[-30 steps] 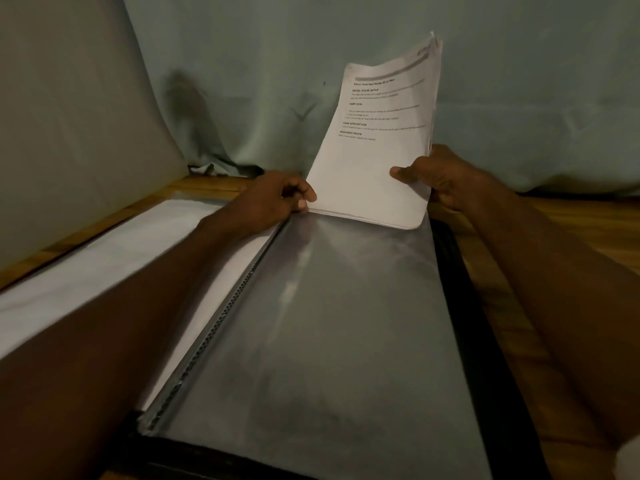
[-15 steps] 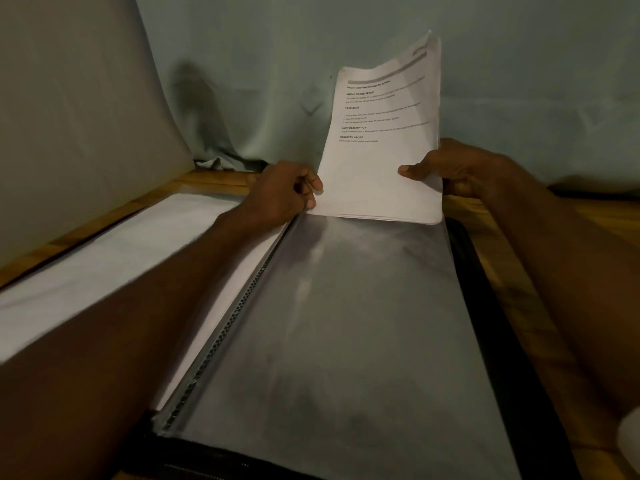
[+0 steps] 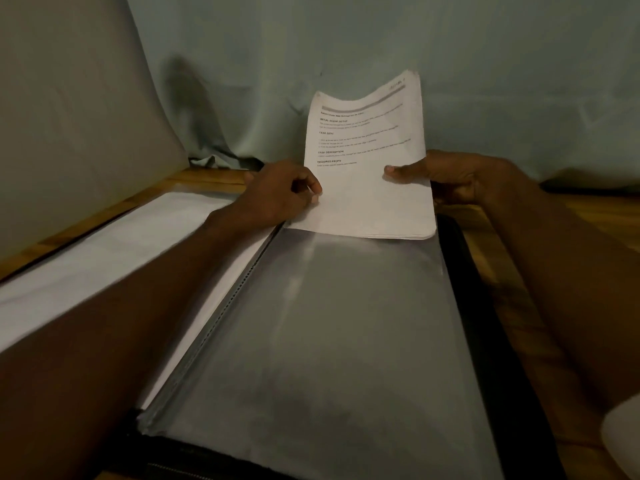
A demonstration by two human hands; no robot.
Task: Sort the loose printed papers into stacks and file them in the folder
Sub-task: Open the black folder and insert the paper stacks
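Paper stack at the sleeve mouth, both hands on it.
Folder (image 3: 491, 341) lies open on the wooden table (image 3: 519, 237), running 6 to 12 o'clock; clear sleeve (image 3: 329, 341) is the right page, white sheets (image 3: 104, 258) lie in the left half at 9 o'clock, grey cloth backdrop (image 3: 485, 64) behind. Paper stack (image 3: 367, 174) stands tilted at 12 o'clock, bottom edge at the sleeve's top opening, top edge curled. Versus 0.5 s ago: stack sits lower in frame and more upright, bottom edge still at the opening. Right hand (image 3: 460, 178) still clamps the stack's right edge, thumb on the front. Left hand (image 3: 280, 195) fingers are curled, pinching at the stack's lower left corner by the sleeve edge; can't tell which it grips.
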